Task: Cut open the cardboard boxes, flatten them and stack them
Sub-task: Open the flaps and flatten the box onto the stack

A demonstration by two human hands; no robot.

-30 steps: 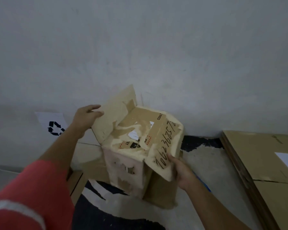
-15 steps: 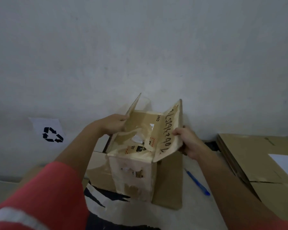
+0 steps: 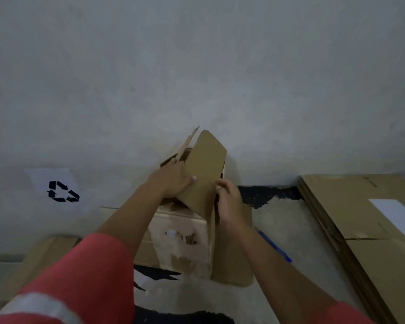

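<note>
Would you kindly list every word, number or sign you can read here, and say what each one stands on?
No words or numbers can be read.
Recycling sign, three black arrows, no words: on the white sheet at the wall.
Dark marks on the pale front of the box: too blurred to read.
Faint print on the flattened cardboard stack: too small to read.
White label on that stack: no text shows.

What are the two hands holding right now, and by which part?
Both hold the cardboard box by its raised top flap: the left hand grips the flap's left edge, thumb on its face, and the right hand pinches its right edge.
</note>
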